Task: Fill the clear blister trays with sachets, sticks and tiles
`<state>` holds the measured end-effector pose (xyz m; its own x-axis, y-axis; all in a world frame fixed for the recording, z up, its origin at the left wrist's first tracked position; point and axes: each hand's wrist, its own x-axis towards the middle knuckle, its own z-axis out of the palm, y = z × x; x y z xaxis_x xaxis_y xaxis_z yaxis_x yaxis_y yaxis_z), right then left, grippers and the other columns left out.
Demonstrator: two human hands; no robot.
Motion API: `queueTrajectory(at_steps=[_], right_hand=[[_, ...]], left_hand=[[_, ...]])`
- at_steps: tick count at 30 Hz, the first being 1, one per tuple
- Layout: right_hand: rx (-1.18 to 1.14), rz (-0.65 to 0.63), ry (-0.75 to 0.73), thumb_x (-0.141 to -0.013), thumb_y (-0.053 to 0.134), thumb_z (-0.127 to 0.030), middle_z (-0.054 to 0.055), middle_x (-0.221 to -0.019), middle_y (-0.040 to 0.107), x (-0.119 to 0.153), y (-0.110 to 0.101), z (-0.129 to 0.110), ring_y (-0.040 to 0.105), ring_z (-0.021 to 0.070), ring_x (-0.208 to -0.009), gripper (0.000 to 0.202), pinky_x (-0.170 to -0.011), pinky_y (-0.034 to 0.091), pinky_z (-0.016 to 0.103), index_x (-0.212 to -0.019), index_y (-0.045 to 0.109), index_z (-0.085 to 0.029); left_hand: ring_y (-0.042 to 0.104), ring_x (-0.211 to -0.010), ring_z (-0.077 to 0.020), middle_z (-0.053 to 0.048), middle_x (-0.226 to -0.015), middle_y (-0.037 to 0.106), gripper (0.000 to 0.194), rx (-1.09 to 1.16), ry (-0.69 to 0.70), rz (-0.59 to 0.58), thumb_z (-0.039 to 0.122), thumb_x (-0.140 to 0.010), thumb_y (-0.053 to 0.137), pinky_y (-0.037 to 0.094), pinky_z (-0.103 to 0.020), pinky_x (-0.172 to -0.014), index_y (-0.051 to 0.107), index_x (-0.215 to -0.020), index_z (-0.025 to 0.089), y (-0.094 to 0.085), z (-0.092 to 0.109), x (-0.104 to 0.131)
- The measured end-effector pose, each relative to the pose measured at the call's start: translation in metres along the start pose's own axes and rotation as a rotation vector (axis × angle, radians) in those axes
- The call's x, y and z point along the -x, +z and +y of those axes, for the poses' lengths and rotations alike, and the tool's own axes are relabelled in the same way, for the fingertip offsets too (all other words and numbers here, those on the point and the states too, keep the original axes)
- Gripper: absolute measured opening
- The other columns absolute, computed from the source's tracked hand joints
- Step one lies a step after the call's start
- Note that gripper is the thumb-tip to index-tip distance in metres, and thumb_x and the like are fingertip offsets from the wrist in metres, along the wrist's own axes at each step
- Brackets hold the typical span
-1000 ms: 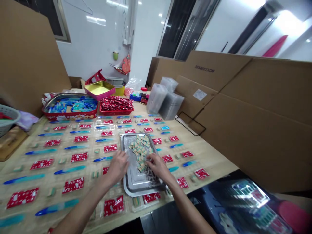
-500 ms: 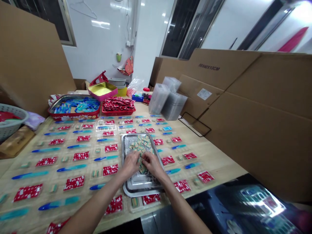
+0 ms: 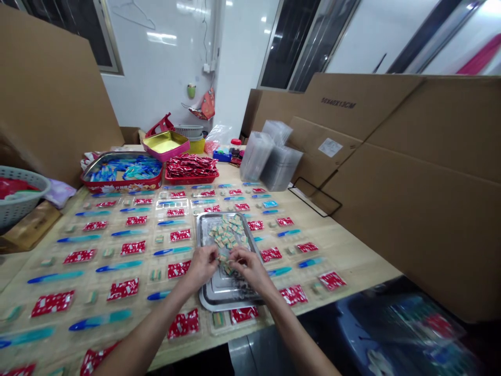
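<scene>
A metal tray (image 3: 219, 295) lies in front of me, with many small striped pastel blocks (image 3: 227, 230) heaped in its far half. Over the tray's middle, my left hand (image 3: 205, 265) is closed in a pinch at the near end of the heap. My right hand (image 3: 246, 265) faces it, thumb and fingers also pinched together above a few blocks. What sits between the fingertips is too small and covered to make out. Around the tray, clear plastic trays hold blue pens (image 3: 119, 266), red dotted packets (image 3: 123, 289) and small striped blocks.
At the back stand a red tin (image 3: 121, 185) of blue pens, a red basket (image 3: 191, 180) of red packets and a pink box (image 3: 166, 154). Stacked clear plastic trays (image 3: 279, 167) stand before a large cardboard box (image 3: 410, 183) on the right. A grey basket (image 3: 23, 203) is at left.
My hands have moved slightly apart and a little toward me, the left one shifting left. More of the blocks now show. The camera view has shifted slightly.
</scene>
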<state>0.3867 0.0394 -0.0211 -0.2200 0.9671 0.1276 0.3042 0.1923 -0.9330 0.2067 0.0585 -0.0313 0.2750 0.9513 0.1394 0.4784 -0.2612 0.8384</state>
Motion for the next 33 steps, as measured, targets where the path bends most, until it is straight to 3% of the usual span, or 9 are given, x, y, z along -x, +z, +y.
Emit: queueTrajectory(at_steps=[3, 8, 12, 17, 26, 33], right_hand=[[0.095, -0.015, -0.097, -0.074, 0.062, -0.018, 0.006, -0.101, 0.066, 0.003, 0.006, -0.01, 0.06, 0.0211, -0.096, 0.007, -0.081, 0.044, 0.032, -0.071, 0.068, -0.02], [0.191, 0.01, -0.262, -0.082, 0.056, -0.016, 0.004, -0.084, 0.066, 0.01, 0.012, -0.02, 0.06, 0.0196, -0.084, 0.014, -0.08, 0.044, 0.034, -0.076, 0.067, -0.022], [-0.047, 0.15, -0.081, -0.077, 0.065, -0.026, 0.001, -0.073, 0.061, 0.013, 0.011, -0.013, 0.058, 0.0164, -0.07, 0.008, -0.066, 0.045, 0.028, -0.08, 0.061, -0.02], [-0.334, 0.074, 0.14, -0.066, 0.074, -0.034, -0.002, -0.071, 0.06, 0.012, 0.017, -0.001, 0.052, 0.0107, -0.056, 0.023, -0.056, 0.041, 0.023, -0.072, 0.06, -0.017], [-0.204, 0.14, 0.098, -0.069, 0.07, -0.028, -0.002, -0.064, 0.06, 0.017, 0.018, -0.001, 0.054, 0.013, -0.06, 0.013, -0.058, 0.041, 0.024, -0.068, 0.062, -0.018], [-0.265, 0.142, 0.128, -0.066, 0.069, -0.028, -0.004, -0.06, 0.054, 0.014, 0.01, -0.004, 0.049, 0.0113, -0.055, 0.016, -0.054, 0.038, 0.023, -0.067, 0.057, -0.018]], left_hand=[[0.049, -0.055, -0.0117, 0.004, -0.056, 0.052, 0.009, 0.039, -0.01, -0.005, 0.009, -0.063, 0.05, 0.032, -0.022, -0.053, 0.053, -0.061, 0.018, 0.0, 0.002, 0.007], [0.049, -0.051, -0.0119, 0.005, -0.051, 0.05, 0.007, 0.161, -0.066, -0.012, 0.013, -0.062, 0.054, 0.032, -0.021, -0.048, 0.052, -0.061, 0.019, -0.003, 0.008, 0.014], [0.049, -0.048, -0.0112, 0.005, -0.049, 0.049, 0.009, 0.295, -0.138, 0.028, 0.018, -0.064, 0.058, 0.034, -0.02, -0.046, 0.05, -0.061, 0.019, -0.006, 0.008, 0.015], [0.054, -0.049, -0.0122, 0.005, -0.05, 0.052, 0.013, 0.472, -0.206, 0.032, 0.02, -0.062, 0.062, 0.037, -0.02, -0.047, 0.049, -0.063, 0.019, -0.002, 0.007, 0.018], [0.056, -0.047, -0.0105, 0.005, -0.053, 0.058, 0.02, 0.874, -0.365, 0.125, 0.018, -0.054, 0.069, 0.045, -0.022, -0.051, 0.05, -0.062, 0.016, -0.01, 0.024, 0.021], [0.061, -0.048, -0.0139, 0.003, -0.051, 0.061, 0.021, 0.926, -0.392, 0.144, 0.014, -0.048, 0.068, 0.047, -0.023, -0.051, 0.05, -0.059, 0.016, -0.013, 0.025, 0.02]])
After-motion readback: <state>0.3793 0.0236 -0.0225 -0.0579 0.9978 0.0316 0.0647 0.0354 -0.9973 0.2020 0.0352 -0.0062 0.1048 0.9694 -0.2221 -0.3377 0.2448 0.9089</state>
